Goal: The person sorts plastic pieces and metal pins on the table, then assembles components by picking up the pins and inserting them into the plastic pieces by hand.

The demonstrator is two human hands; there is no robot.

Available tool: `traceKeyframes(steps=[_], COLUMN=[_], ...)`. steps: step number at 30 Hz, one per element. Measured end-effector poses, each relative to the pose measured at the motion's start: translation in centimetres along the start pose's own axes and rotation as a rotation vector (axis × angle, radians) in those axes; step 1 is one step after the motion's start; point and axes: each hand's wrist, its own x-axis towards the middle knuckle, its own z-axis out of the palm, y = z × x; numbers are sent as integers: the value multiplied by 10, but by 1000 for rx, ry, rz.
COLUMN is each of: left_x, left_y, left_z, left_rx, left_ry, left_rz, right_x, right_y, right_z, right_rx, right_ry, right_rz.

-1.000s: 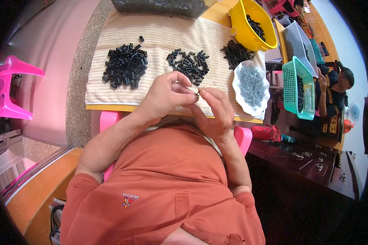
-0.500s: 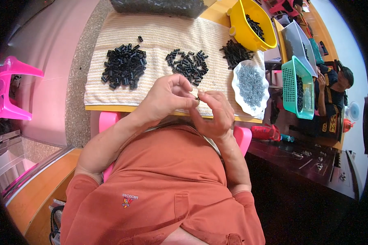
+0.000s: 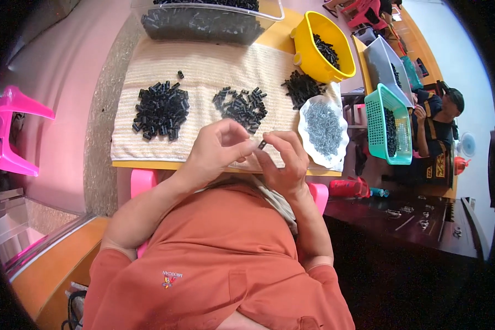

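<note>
Table: wooden, and its near edge passes under the two hands.
Towel: cream with stripes, it covers most of the table and spreads ahead of the hands and to both sides.
Clear bin: farthest ahead of the left hand, filled with many black pieces.
Yellow tub: ahead and to the right of the right hand, with black pieces inside.
Green basket: well apart, to the right of both hands, also with dark pieces in it.
White dish: wavy rim, near the right hand on its right side, it carries many thin, clear-looking pieces.
Left hand: fingers curled, the thumb points to the right hand; whether it holds something, one cannot tell.
Right hand: thumb and forefinger are narrow, pinching a small black piece.
Left pile: black short pieces, ahead and to the left of the left hand.
Middle pile: smaller black pieces, just ahead of the hands.
Right pile: thin dark pieces, ahead of the right hand.
Lone piece: black, beyond the left pile as seen from the left hand.
Small black piece: at the right fingertips, between the two hands.
</note>
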Motion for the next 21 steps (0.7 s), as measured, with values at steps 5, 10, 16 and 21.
traceKeyframes(steps=[5,10,16,21], left_x=[0,-1,0,2], left_y=[-6,-6,-7,-2], left_z=[0,-1,-3,-4], left_rx=[7,89,69,34], left_ry=[69,84,85,148], left_rz=[58,84,93,132], right_x=[19,70,127,119], right_y=[30,79,156,145], right_z=[-27,-65,-92,-81], right_rx=[-189,-264,-397,-379], right_ry=[89,297,339,210], right_rz=[41,88,125,248])
